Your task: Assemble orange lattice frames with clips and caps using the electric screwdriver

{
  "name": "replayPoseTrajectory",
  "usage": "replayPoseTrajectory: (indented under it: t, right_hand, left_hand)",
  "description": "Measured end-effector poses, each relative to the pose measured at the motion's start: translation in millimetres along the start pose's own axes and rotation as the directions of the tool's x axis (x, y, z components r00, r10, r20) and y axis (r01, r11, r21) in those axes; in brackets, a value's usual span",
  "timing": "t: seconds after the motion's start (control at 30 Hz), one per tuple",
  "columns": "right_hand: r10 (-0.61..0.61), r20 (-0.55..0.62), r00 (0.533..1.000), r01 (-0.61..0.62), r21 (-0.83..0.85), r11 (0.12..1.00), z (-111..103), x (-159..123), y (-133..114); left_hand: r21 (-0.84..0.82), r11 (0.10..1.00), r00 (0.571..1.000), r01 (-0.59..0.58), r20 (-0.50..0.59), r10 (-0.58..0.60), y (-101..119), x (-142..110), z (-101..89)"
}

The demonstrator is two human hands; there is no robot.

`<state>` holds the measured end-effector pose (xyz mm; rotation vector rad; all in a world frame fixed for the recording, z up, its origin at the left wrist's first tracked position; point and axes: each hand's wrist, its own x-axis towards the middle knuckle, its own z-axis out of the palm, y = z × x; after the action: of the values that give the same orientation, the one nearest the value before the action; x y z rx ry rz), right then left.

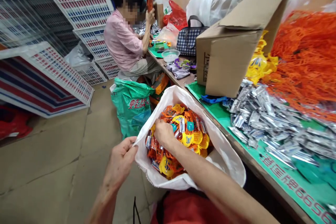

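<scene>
While the left grip (120,161) pinches the sack rim (168,92), the right grip (164,133) clutches packets (187,139).

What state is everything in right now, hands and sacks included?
White sack: open, filled with packets
Left hand: pinching sack rim
Right hand: inside sack, on packets
Cardboard box: flaps open, on table
Green sack: upright on floor
</scene>
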<state>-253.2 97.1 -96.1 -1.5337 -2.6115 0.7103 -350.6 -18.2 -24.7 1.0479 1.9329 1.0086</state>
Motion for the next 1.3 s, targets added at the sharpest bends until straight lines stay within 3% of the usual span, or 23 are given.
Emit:
replayPoseTrajectory:
  t: [0.2, 0.33, 0.43, 0.5, 0.6, 0.73, 0.8, 0.87, 0.93, 0.97, 1.03, 1.1, 1.17, 1.23, 1.3]
  right_hand:
    - [-0.178, 0.019, 0.984, 0.175, 0.104, 0.979, 9.4, -34.3, -9.6]
    - [-0.29, -0.125, 0.949, 0.306, 0.137, 0.942, -21.5, -53.4, 20.6]
    - [-0.12, -0.278, 0.953, 0.156, 0.112, 0.981, -40.0, -52.6, 54.0]
    - [-0.009, -0.313, 0.95, 0.042, 0.097, 0.994, -34.6, -52.9, 61.3]
    - [-0.049, -0.268, 0.962, 0.069, 0.066, 0.995, -6.2, -59.2, 40.2]
    - [-0.27, -0.123, 0.955, 0.273, 0.009, 0.962, 21.6, -63.4, -3.3]
    - [-0.343, -0.082, 0.936, 0.344, 0.002, 0.939, 20.4, -60.9, -10.6]
    - [-0.362, -0.071, 0.929, 0.363, 0.006, 0.932, 10.9, -57.2, -6.6]
    - [-0.34, -0.087, 0.936, 0.343, 0.016, 0.939, -3.8, -54.0, 4.3]
    - [-0.314, -0.108, 0.943, 0.317, 0.017, 0.948, -12.1, -53.1, 11.3]
    - [-0.234, -0.159, 0.959, 0.239, 0.01, 0.971, -28.7, -53.7, 27.6]
    - [-0.144, -0.202, 0.969, 0.146, -0.004, 0.989, -42.4, -58.1, 47.6]
    - [-0.07, -0.215, 0.974, 0.069, -0.011, 0.998, -49.4, -65.1, 71.9]
    - [0.003, -0.2, 0.98, -0.003, -0.002, 1.0, -46.3, -69.8, 99.6]
    - [0.004, -0.134, 0.991, -0.002, 0.013, 1.0, -32.7, -68.9, 126.9]
  left_hand:
    - [-0.003, 1.0, 0.999, 0.004, 0.037, -0.004, 3.2, -3.9, 7.9]
    - [0.075, 0.997, 1.0, -0.003, 0.021, 0.002, 2.7, -3.8, 1.1]
    - [0.106, 0.994, 1.0, 0.001, 0.031, -0.004, 3.1, -4.0, 0.1]
    - [0.113, 0.994, 0.999, 0.005, 0.04, -0.009, 4.7, -3.5, 3.1]
    - [0.124, 0.992, 0.998, 0.0, 0.065, -0.009, 7.0, -2.1, 9.4]
    - [0.2, 0.98, 1.0, -0.007, 0.031, 0.001, 4.0, 0.2, 9.6]
    - [0.324, 0.946, 1.0, -0.011, -0.009, 0.015, 2.5, 0.7, 4.6]
    - [0.52, 0.854, 0.996, -0.01, -0.068, 0.053, 5.8, 0.2, -0.5]
    - [0.685, 0.727, 0.972, -0.052, -0.133, 0.195, 16.2, -0.3, -1.3]
    - [0.726, 0.679, 0.939, -0.113, -0.145, 0.312, 24.1, -0.2, 1.4]
    - [0.733, 0.582, 0.813, -0.353, -0.069, 0.579, 42.7, 1.1, 14.7]
    - [0.668, 0.472, 0.714, -0.576, 0.129, 0.689, 60.6, 3.4, 39.3]
    - [0.602, 0.401, 0.707, -0.69, 0.444, 0.55, 71.2, 7.7, 71.0]
    - [0.597, 0.267, 0.653, -0.757, 0.674, 0.345, 69.8, 16.7, 100.9]
    - [0.615, 0.228, 0.656, -0.755, 0.711, 0.252, 57.4, 29.1, 120.0]
